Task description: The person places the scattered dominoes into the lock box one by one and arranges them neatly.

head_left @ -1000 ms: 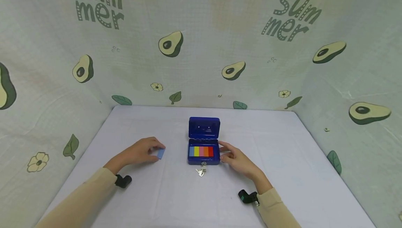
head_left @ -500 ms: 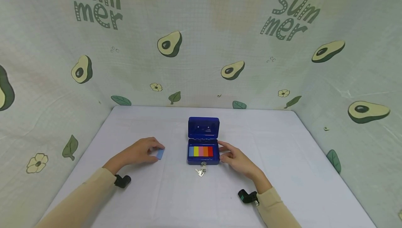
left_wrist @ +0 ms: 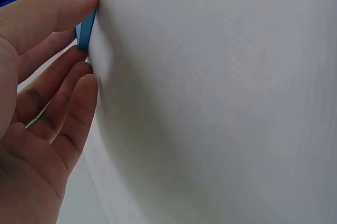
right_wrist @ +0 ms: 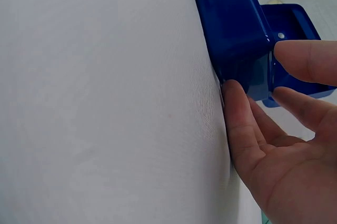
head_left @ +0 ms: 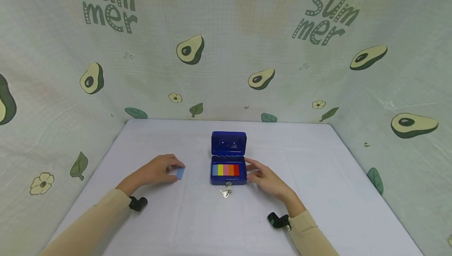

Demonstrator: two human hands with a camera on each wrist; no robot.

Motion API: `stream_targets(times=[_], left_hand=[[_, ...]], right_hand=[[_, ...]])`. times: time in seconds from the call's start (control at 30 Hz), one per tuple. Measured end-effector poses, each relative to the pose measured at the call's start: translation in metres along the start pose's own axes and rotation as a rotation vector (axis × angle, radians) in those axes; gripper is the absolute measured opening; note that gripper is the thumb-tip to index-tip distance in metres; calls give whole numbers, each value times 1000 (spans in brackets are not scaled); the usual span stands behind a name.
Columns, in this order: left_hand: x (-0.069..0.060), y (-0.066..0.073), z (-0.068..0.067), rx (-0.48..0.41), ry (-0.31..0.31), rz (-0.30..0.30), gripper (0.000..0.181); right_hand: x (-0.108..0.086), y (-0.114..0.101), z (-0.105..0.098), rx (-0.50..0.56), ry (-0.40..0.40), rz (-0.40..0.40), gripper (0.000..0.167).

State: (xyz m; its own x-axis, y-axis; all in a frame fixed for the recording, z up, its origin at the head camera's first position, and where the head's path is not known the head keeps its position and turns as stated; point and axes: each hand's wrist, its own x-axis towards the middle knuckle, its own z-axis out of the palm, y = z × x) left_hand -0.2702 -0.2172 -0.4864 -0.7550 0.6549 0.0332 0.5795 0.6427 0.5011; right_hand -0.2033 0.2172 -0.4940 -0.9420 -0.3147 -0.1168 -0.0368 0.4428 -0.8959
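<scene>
My left hand [head_left: 159,169] pinches a small flat light-blue block [head_left: 180,173] between thumb and fingers, low over the white table. In the left wrist view the block [left_wrist: 86,21] stands on edge at the fingertips. Right of it sits a dark-blue metal cash box [head_left: 214,180] with its lid [head_left: 229,144] raised. Inside lies a row of coloured strips [head_left: 226,170]: light blue, yellow, pink, orange and red. My right hand [head_left: 267,180] rests against the box's right side with loosely bent fingers, and the right wrist view shows its fingertips at the box's corner [right_wrist: 242,39].
Small keys [head_left: 225,193] hang at the lock [head_left: 228,185] on the box's front and lie on the white tablecloth [head_left: 197,224]. Patterned cloth walls [head_left: 226,44] stand at the back and both sides. A dark wrist camera sits on each forearm.
</scene>
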Motion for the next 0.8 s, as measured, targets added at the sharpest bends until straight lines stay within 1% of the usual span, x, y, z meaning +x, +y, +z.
stream_targets(times=[0.4,0.57,0.7,0.8], left_hand=[[1,2,1,6,11,-21,38],[2,1,2,15,23,-8,37],[3,2,3,19,45,9,35],[4,3,5,14,61,7,36]], right_hand=[[0,0,0,-5,3,7,64],[0,0,-1,-3,1,2,64],[1,1,-1,-10,-1,-3,64],[0,1,0,-14,-3,-10,64]])
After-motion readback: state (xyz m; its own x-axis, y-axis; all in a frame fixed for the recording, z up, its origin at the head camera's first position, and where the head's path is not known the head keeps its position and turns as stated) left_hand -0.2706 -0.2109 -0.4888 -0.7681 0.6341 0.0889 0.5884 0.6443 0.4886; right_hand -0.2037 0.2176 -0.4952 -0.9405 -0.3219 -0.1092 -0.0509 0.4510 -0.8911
